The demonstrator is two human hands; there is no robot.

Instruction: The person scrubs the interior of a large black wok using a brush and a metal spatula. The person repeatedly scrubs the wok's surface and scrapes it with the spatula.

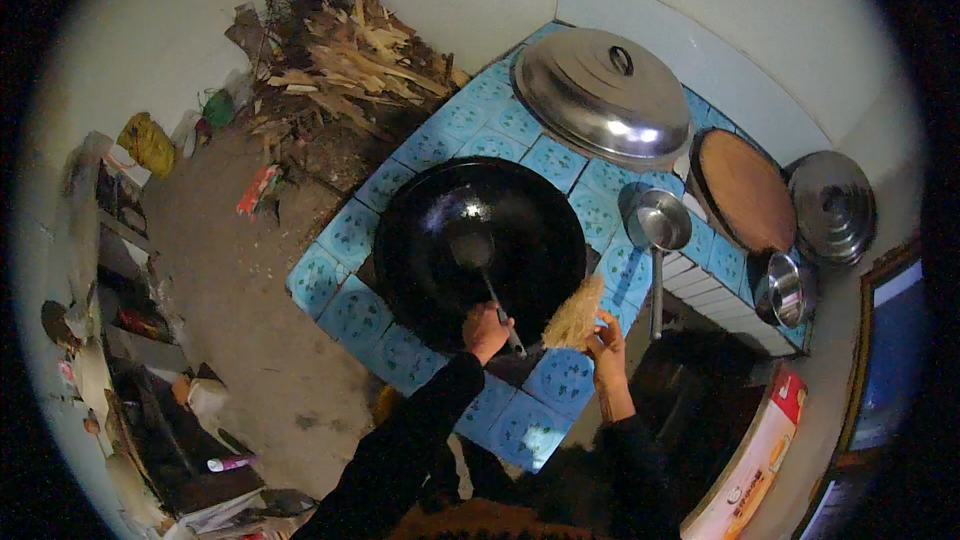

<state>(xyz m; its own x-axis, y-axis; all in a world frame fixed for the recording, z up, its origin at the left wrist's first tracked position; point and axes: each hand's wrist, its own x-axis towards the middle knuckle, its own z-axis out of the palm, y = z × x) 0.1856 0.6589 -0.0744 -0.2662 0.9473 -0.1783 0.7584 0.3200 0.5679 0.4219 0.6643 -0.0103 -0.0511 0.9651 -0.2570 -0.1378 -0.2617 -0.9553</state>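
A large black wok (pixel 525 240) is set in the blue-tiled stove top (pixel 349 307) before me. My left hand (pixel 487 331) is closed around the handle of a metal wok spatula (pixel 474 249), whose blade lies inside the wok. At the wok's right edge, my right hand (pixel 609 352) holds a tan, fibrous pad (pixel 574 319), possibly a loofah, between thumb and fingers. A metal ladle (pixel 660 221) with a long handle rests on the tiles to the right of the wok, its handle pointing towards me.
A big domed metal lid (pixel 607 101) sits at the back. To the right are a round brown board or cover (pixel 746 191), another metal lid (pixel 832 206) and a metal bowl (pixel 784 291). Split firewood (pixel 367 60) lies behind left; a cluttered shelf (pixel 142 345) stands left, a printed carton (pixel 754 457) right.
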